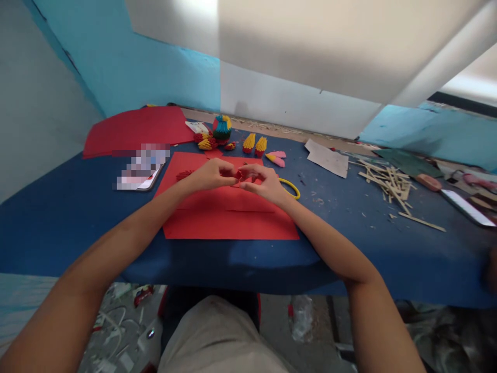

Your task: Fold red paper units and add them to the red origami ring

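1. Left hand [213, 174] and right hand [267, 182]: fingers curl inward, nearly closed, gripping a small red piece [239, 175] between them.
2. Small red piece: located above the red sheets [233, 228] on the blue tabletop [77, 223]; its exact shape is unclear.
3. Red bundle [185, 175]: lies on the sheets, near the left wrist.
4. Yellow loop [298, 194]: projects beside the right hand.
5. Tan strips [392, 184]: lie piled well to the right.

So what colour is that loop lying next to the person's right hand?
The loop beside the right hand is yellow, best seen in the head view.
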`<state>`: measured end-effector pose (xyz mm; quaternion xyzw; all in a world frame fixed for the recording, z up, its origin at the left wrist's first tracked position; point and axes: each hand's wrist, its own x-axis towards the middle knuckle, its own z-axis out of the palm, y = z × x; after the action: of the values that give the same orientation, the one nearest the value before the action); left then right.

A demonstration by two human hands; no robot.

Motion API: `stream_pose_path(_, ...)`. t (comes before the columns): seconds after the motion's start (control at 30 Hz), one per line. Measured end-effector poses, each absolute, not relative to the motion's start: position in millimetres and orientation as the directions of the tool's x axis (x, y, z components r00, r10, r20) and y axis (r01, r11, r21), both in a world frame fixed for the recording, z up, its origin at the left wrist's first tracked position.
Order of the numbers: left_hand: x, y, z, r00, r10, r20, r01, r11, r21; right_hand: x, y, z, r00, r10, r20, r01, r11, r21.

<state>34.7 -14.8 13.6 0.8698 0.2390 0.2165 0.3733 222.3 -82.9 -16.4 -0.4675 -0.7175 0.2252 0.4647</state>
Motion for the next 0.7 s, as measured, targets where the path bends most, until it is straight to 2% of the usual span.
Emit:
stream_pose_path(0.43,37.2,-13.1,12.5,0.781,0.593,0.198,0.278,-0.613,0.740,220.9,-81.3,-17.2,-0.060,0.915,0.399,0.343,0.394,-0.853)
stream_pose_path(0.7,40.9,-14.7,7.6,0.757,0.628,0.181,0.276,-0.558,0.782,221.5,-79.9,-19.2,-0.085,0.926,0.369,0.412,0.369,-0.833)
